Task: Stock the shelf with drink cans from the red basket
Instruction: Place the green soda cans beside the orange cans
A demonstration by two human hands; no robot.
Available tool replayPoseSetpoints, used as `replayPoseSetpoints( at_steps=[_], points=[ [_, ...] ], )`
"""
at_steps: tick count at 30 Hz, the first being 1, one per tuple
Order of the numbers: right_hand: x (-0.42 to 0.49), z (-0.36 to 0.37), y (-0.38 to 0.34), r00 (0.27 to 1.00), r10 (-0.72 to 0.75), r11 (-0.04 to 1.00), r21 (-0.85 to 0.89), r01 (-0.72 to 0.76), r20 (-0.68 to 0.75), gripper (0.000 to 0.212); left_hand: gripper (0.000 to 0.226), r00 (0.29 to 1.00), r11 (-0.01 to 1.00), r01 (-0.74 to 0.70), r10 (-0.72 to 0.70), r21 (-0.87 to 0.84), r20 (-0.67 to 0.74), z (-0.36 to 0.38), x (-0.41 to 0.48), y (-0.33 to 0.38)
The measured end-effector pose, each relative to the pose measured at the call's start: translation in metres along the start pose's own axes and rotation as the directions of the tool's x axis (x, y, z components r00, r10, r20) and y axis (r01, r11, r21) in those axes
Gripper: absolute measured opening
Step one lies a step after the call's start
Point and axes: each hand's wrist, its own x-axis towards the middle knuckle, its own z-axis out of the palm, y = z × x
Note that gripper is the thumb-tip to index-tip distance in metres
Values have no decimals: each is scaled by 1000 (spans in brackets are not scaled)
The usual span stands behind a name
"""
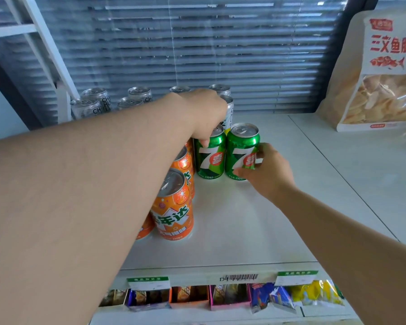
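Two green 7-Up cans stand upright side by side on the white shelf (256,226). My left hand (205,113) reaches over from above and grips the left green can (210,158) near its top. My right hand (266,171) holds the right green can (242,148) by its side, thumb and fingers curled round it. Several orange cans (172,207) stand in a column to the left, partly hidden by my left forearm. The red basket is out of sight.
Silver cans (93,105) line the shelf's back left, in front of window blinds. A large bag of fish crisps (382,73) leans at the back right. The shelf below holds snack boxes and packets (230,296). Price labels line the front edge.
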Motion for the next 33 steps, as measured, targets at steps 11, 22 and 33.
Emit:
replayPoseSetpoints(
  at_steps=[11, 22, 33],
  points=[
    [-5, -1, -7, 999, 44, 999, -9, -44, 24, 74, 35, 999, 1000, -9, 8, -29, -35, 6, -8, -2],
    [-18, -24, -32, 927, 297, 874, 327, -360, 227, 77, 44, 973, 989, 149, -147, -6, -179, 11, -34, 7],
    [-86, -33, -77, 991, 129, 860, 502, -88, -48, 16, 23, 540, 518, 112, -748, -848, -386, 21, -127, 25]
  ],
)
